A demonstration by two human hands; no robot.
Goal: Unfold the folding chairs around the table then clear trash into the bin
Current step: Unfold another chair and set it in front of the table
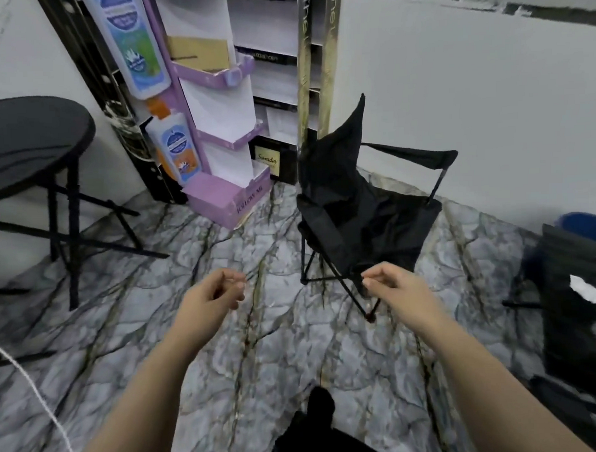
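Observation:
A black fabric folding chair (364, 216) stands on the marble-pattern floor against the white wall, only partly spread, its backrest bunched into a peak. My left hand (218, 293) hovers over the floor to the left of the chair, fingers loosely curled and holding nothing. My right hand (390, 283) hangs just in front of the chair's front legs, fingers loosely curled, also holding nothing. A round black table (33, 140) stands at the far left. At the right edge a black table (576, 304) carries crumpled white trash (586, 288), and a blue bin (585, 224) shows behind it.
A purple cardboard display stand (219, 134) with lotion-bottle graphics and dark shelving stand against the back wall beside the chair. A white cord (32, 384) runs across the floor at lower left. My dark-clad leg (317, 428) is at the bottom centre.

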